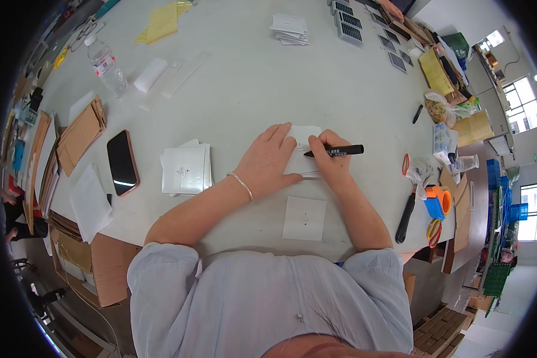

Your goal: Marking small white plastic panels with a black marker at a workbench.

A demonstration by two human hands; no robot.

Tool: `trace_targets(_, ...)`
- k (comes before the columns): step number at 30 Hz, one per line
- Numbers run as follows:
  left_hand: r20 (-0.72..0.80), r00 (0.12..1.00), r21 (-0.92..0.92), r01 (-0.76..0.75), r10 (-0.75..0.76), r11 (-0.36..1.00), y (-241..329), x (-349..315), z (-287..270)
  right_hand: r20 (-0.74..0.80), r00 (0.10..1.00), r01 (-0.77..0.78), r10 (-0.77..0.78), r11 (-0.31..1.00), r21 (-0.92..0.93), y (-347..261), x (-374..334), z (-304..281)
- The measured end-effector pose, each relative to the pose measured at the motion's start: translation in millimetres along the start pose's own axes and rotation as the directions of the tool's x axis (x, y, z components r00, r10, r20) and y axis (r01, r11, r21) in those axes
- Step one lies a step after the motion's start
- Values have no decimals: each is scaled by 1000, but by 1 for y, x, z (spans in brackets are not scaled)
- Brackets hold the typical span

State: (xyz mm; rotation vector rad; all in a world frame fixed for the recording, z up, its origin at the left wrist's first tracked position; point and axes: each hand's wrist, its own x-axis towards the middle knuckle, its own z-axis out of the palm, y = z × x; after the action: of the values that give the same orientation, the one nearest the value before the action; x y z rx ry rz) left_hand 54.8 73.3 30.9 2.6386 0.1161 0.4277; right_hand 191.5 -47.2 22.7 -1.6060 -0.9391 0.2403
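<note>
head view: my left hand (267, 160) lies flat, palm down, fingers spread open and pressed on the white paper square (303, 143) at the middle of the white table (244, 89); it grips nothing, it only pins the sheet. my right hand (330, 160) is closed around a black marker (335, 151), pinched between thumb and forefingers, barrel pointing right, tip on the same square just beside my left fingertips. judgement: the square looks thin, light and flexible, likely to slide or curl on the smooth top, so it is best held by flat pressure near the writing point or lifted by an edge. the marker looks rigid and light; hold low on the barrel. both forearms enter from the lower edge and converge on the sheet, left wrist with a thin bangle (242, 186), elbows bent outward. another white square (305, 218) lies near the table edge between my forearms. a stack of similar squares (186, 169) lies left of my left hand, with a dark phone (123, 163) beyond it. a black-handled tool (406, 216) and an orange tape roll (440, 201) lie well to the right.
</note>
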Motion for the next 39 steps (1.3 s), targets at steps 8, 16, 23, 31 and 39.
trace_targets(8,-31,999,4,-13,13,1000,0,0,1,48,998,52,-49,996,-68,3,-4,3)
trace_targets(16,-38,999,2,-18,18,1000,0,1,2,15,998,67,-66,993,-95,5,-3,4)
trace_targets(23,-112,994,-25,-3,0,1000,3,-1,1,-102,981,-139,165,964,225,-3,2,-8)
trace_targets(31,287,927,-163,-200,240,966,61,-33,-10,-107,986,-118,126,990,77,4,11,-6)
trace_targets(39,313,925,-58,-209,216,976,50,-23,-10,-49,999,5,-7,1000,-30,6,9,6)
